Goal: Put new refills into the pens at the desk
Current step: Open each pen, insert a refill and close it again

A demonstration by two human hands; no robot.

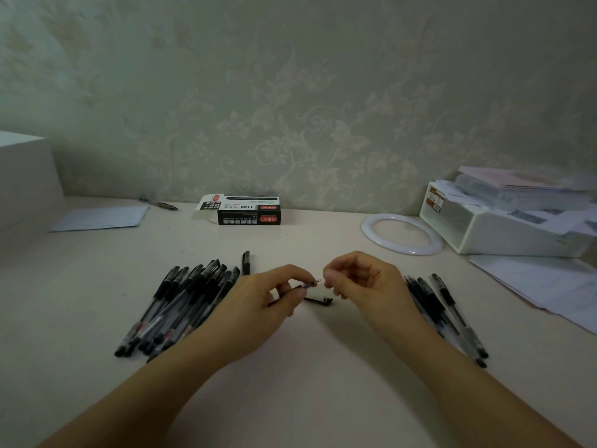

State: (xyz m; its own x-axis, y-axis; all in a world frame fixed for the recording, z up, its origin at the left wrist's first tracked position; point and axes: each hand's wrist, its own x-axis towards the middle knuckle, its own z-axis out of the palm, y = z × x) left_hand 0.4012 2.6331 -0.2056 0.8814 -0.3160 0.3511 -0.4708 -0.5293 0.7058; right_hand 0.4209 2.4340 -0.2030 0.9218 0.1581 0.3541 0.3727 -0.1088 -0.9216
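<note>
A wall of pale floral wallpaper [323, 92] backs a long cream bench [307, 367], which carries everything within arm's reach, probably so the person need not stand. At the far right a white organiser tray [484, 231] stuffed with papers sits against the wall, loose sheets [549, 286] spilling in front of it, and a white ring [401, 234] lies flat just beside it; all of this is pushed well back, out of the working space. At the left a white box [22, 176] stands at the edge, with a pale blue sheet [100, 218] and a lone pen [158, 204] near it. The black refill box [248, 211] lies at the back centre with its end flap open, seemingly so that refills can be drawn out. The pens are sorted in two lots: a big heap [181, 308] left of the hands and a smaller row [449, 315] right of them, likely done apart from undone, though which is which cannot be told. A single cap or barrel piece [246, 262] stands apart behind the heap, and a small dark part [318, 300] lies between the hands. The left hand [258, 308] has its grip narrow around a thin refill [305, 285], tip pointing right, held just above the bench. The right hand [365, 286] pinches at that tip with thumb and forefinger, perhaps pulling off a tiny protective cap; whether anything is between the fingers is too small to tell
</note>
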